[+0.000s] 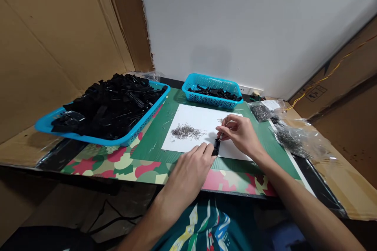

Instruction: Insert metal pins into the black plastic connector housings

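Observation:
On the near edge of a white sheet (182,115), my left hand (194,164) is closed on a small black plastic part (216,147). My right hand (237,131) is just above the far end of that part, thumb and fingers pinched together. Whatever its fingertips hold is too small to name. A pile of tiny metal pieces (185,131) is spread on the sheet to the left of my hands. Behind my right fingers a smaller cluster of these pieces (220,120) is partly hidden.
A large blue basket (129,139) heaped with black parts stands at the left. Behind the sheet sits a smaller blue basket (212,79) with black parts. Clear bags of metal pieces (260,112) lie at the right. Cardboard (59,27) and a wall (235,19) enclose the table.

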The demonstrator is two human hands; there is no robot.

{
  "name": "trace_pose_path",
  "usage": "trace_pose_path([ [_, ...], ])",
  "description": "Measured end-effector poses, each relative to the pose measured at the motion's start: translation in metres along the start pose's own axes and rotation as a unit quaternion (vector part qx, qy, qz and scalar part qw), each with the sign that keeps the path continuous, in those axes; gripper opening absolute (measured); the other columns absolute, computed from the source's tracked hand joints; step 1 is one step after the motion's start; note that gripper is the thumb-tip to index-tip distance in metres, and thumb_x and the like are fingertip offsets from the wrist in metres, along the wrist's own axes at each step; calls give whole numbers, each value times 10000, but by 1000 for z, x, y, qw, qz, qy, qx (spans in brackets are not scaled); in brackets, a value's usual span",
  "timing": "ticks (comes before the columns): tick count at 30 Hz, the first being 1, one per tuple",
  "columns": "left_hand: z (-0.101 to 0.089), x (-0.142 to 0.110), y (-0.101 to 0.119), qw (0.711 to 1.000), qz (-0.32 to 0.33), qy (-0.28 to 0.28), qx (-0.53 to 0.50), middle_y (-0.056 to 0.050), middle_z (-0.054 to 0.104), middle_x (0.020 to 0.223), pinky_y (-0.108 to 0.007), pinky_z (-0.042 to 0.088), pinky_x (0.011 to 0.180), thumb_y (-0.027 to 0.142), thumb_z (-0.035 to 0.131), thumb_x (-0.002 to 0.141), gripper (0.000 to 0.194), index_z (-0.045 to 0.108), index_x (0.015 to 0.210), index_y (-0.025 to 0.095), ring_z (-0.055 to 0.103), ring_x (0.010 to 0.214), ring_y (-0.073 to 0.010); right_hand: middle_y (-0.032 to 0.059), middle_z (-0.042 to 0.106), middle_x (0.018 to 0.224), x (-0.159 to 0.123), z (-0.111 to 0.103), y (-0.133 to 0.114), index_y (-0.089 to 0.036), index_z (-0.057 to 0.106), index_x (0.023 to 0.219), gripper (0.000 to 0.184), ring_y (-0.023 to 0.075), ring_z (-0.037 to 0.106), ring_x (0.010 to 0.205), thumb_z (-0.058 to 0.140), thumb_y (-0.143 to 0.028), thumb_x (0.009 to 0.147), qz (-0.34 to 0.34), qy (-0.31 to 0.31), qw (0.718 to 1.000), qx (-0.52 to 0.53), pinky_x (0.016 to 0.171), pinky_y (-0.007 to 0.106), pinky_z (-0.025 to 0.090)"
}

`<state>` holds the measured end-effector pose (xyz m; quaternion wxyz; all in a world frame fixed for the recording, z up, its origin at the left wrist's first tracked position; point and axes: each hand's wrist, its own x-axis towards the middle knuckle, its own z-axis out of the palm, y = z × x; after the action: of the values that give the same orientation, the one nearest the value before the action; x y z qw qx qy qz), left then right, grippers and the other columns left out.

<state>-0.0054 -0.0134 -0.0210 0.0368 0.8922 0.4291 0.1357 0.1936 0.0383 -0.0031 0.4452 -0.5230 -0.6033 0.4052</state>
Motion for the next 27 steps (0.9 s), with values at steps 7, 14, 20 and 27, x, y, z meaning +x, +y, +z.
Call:
trace_pose_path([
  [7, -4, 0, 1, 1000, 0, -12, -9, -45, 657, 982, -364, 369, 617, 226, 464, 1099, 87, 525, 1040, 206, 672, 865, -252, 86, 748, 719, 0, 1, 4, -205, 596, 771, 447, 231, 748, 660, 819, -592, 803, -5, -1, 999, -35, 621, 365, 660],
  [14, -7, -1, 2, 1000, 10, -21, -9, -53, 647, 995, -369, 386, 636, 229, 402, 1117, 136, 520, 1053, 203, 663, 889, -255, 83, 750, 702, -2, 2, 5, -207, 588, 737, 400, 222, 745, 629, 799, -533, 830, -22, 21, 997, -64, 581, 333, 636],
  [20, -8, -3, 5, 1000, 10, -28, 6, -73, 647, 1027, -384, 431, 677, 206, 357, 1119, 182, 535, 1078, 193, 660, 927, -274, 72, 757, 701, -2, 1, 9, -207, 594, 757, 334, 223, 751, 621, 773, -466, 868, -46, 14, 997, -67, 572, 330, 622],
  [27, -6, -3, 4, 1000, 13, -24, 3, -75, 652, 1039, -388, 430, 684, 195, 350, 1117, 176, 525, 1106, 195, 670, 943, -283, 72, 759, 705, -3, -1, 12, -209, 586, 751, 285, 206, 729, 602, 739, -396, 901, -63, 13, 993, -98, 612, 346, 602],
])
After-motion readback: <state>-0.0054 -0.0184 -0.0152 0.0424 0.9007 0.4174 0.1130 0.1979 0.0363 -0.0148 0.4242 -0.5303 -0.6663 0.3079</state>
